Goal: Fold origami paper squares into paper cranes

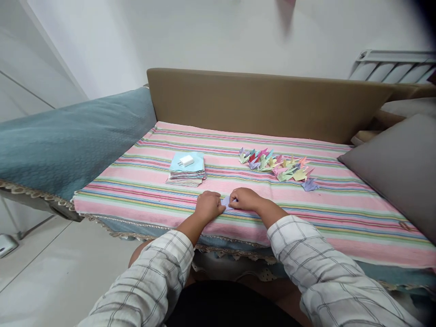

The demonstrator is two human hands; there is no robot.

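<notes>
A small piece of lavender origami paper (225,202) lies on the striped cloth between my two hands, partly covered by them. My left hand (208,205) is closed at its left side, the fingers curled and pressed onto it. From the right, my right hand (245,199) pinches the paper's other edge with bent fingers. Beyond my left hand sits a stack of square paper sheets (187,176), pale blue on top, with a white charger plug (186,160) resting on it. Several folded paper cranes (275,165) in mixed colours stand in rows beyond my right hand.
The pink striped cloth (153,195) covers a couch seat with a brown backrest (255,104). A blue quilted armrest (85,131) rises on the left, and a grey cushion (398,168) leans on the right. A small brown item (406,225) lies near the cushion.
</notes>
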